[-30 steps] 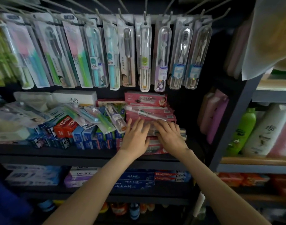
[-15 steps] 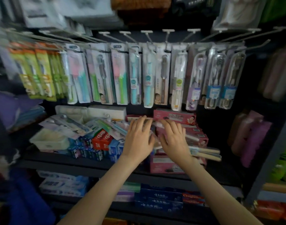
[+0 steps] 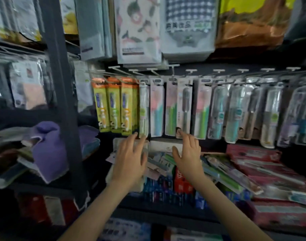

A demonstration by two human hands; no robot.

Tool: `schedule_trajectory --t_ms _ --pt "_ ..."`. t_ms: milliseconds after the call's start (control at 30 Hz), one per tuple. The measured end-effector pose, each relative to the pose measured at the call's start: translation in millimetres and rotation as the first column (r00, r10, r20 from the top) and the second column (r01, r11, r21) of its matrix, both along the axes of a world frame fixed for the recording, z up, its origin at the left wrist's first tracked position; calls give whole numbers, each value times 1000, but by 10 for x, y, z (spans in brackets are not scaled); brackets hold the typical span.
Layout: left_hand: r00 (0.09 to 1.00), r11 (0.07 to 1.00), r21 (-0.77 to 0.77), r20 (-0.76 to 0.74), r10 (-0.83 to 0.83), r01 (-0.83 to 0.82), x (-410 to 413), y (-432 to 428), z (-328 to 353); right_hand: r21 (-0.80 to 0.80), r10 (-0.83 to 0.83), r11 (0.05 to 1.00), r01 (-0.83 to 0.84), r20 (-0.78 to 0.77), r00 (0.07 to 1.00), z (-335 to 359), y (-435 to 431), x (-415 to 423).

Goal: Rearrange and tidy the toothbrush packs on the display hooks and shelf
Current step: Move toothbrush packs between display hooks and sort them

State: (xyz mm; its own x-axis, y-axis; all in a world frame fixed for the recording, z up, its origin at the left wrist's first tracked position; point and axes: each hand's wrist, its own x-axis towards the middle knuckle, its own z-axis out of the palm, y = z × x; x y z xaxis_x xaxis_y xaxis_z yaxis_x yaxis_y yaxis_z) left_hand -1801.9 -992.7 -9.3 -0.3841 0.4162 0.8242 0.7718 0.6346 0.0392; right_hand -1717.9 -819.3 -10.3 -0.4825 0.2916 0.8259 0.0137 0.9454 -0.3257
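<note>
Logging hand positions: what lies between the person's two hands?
Head view: loose flat plastic toothbrush packs lie piled between the left hand and right hand; a white box sits behind.

Your hands have left the stack of red boxes (image 3: 263, 164) and moved left and up. Now your left hand (image 3: 131, 160) and right hand (image 3: 187, 153) have the fingers spread, their tips at the lower ends of the hanging toothbrush packs (image 3: 181, 108). Your view has also turned left, and a dark shelf post (image 3: 61, 101) appears.
</note>
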Motion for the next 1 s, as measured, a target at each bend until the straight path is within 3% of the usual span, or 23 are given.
schedule_trajectory --t_ms 200,333,567,667,833,1000 --pt "999 1000 6 -34 10 -10 -642 -173 189 -80 -104 991 104 15 995 258 -89 -430" --pt "997 999 36 -72 20 -18 -946 -61 304 -127 -12 992 20 67 998 440 -252 -721" --pt "989 1000 24 -150 10 -7 -1351 58 474 42 -91 995 88 83 992 580 -385 -1282" --pt "985 1000 -29 -171 -12 7 -1427 72 471 122 -162 982 141 187 969 533 -447 -1504" --pt "985 998 -64 -170 -15 4 -1538 27 472 -113 -210 961 251 291 934 582 -500 -1694" --pt "992 997 -78 -126 -17 8 -1579 -64 459 -292 -144 929 225 274 951 639 -526 -1749"
